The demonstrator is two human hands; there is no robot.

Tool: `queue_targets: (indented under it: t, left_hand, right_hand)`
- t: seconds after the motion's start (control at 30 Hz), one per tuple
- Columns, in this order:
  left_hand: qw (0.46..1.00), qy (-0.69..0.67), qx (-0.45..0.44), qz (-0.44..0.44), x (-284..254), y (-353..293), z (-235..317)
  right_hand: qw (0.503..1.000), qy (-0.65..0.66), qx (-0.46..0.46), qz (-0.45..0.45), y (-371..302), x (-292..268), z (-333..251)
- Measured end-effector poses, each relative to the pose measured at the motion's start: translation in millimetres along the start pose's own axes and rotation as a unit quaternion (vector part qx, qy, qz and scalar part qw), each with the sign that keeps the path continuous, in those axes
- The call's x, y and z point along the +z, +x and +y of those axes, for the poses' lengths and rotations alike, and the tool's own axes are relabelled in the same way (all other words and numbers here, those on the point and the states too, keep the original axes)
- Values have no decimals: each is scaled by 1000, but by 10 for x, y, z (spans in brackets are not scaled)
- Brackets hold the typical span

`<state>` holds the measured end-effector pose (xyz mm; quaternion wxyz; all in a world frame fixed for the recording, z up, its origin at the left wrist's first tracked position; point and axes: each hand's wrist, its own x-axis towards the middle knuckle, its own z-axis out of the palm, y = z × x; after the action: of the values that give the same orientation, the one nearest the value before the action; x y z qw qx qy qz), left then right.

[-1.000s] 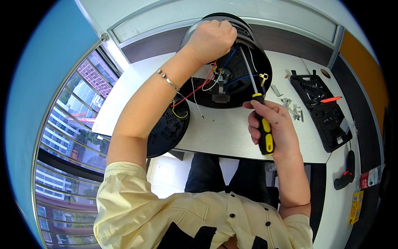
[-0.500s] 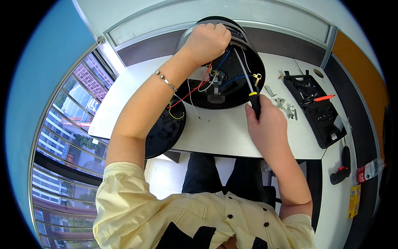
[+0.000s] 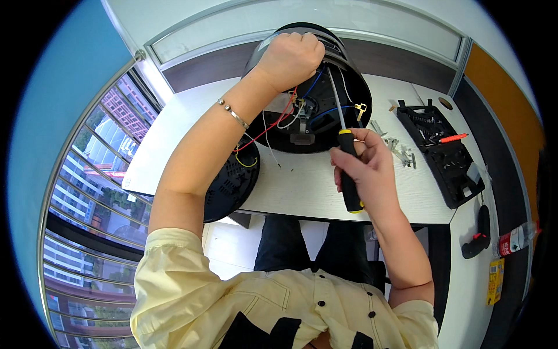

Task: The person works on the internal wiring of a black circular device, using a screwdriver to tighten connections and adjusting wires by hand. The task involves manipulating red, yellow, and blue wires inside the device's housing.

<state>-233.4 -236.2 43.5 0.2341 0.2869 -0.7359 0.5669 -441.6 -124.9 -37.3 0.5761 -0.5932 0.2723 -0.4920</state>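
Observation:
A black round appliance housing lies tipped on the table, its open underside facing me with red, blue and white wires inside. My left hand is closed at its upper rim; the fingertips are hidden. In my right hand is a long screwdriver with a black and yellow handle. Thumb and fingers close round the handle, and its shaft slants up into the housing, the tip near the inner upper edge. A brass-coloured bracket hangs at the housing's right side on a blue wire.
Left of the housing, partly under my left forearm, lies a black vented round cover. Small metal parts are scattered at the right beside a black tool case with an orange-handled tool. A bottle lies farther right.
My right hand has shifted its hold on the screwdriver, from fingers over the handle to a looser grip with the handle's end exposed below. The left hand stays in place.

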Motion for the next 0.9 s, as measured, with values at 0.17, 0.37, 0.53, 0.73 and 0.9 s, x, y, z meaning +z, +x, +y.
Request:
queue_targets:
  t: [0.17, 0.37, 0.53, 0.73, 0.9]
  left_hand:
    - [1000, -4, -1, -2, -14, 8, 1]
    - [1000, 2, -6, -5, -9, -1, -4]
    - [1000, -7, 0, 10, 7, 18, 29]
    - [1000, -2, 4, 11, 2, 49, 38]
    - [1000, -7, 0, 10, 10, 29, 17]
  right_hand:
    - [754, -621, -194, 92, -47, 100, 109]
    - [869, -477, -100, 88, 38, 26, 13]
    - [980, 98, 172, -4, 108, -87, -112]
    - [990, 46, 120, -55, 133, -48, -194]
    - [780, -610, -120, 66, 215, -56, 203]
